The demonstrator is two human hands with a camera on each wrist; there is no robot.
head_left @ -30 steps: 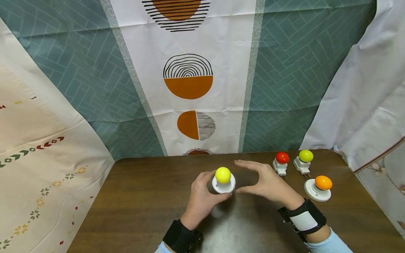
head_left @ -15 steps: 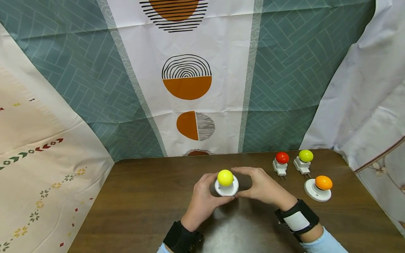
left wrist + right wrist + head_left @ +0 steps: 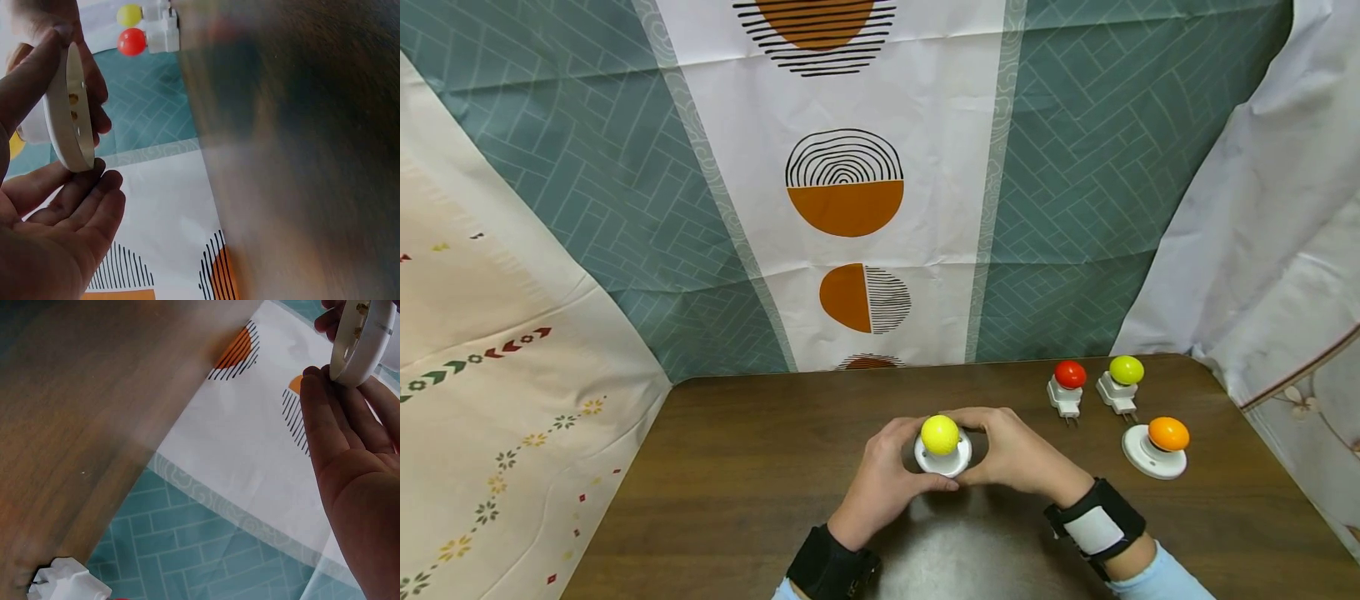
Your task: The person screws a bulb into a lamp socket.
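A round white lamp holder (image 3: 942, 468) with a yellow light bulb (image 3: 940, 435) in it is held above the table, bulb upward. My left hand (image 3: 882, 479) grips the rim from the left, thumb at the near side and fingers at the far side. From the right, my right hand (image 3: 1017, 450) also holds the rim, its thumb close to the left thumb. The left wrist view shows the holder's hollow underside (image 3: 75, 115) with brass-coloured terminals inside, off the tabletop. In the right wrist view, the fingers lie along the white rim (image 3: 374, 353).
At the table's back right stand a red bulb (image 3: 1070, 374) and a yellow-green bulb (image 3: 1127, 370), each in a white plug-in holder. Nearer, an orange bulb (image 3: 1168, 434) sits in a round white holder (image 3: 1152, 458). Patterned cloth (image 3: 880, 308) hangs behind the brown tabletop (image 3: 760, 483).
My right hand has come left and taken hold of the lamp holder's rim. The holder and bulb have shifted slightly right and toward me, with my left hand still gripping.
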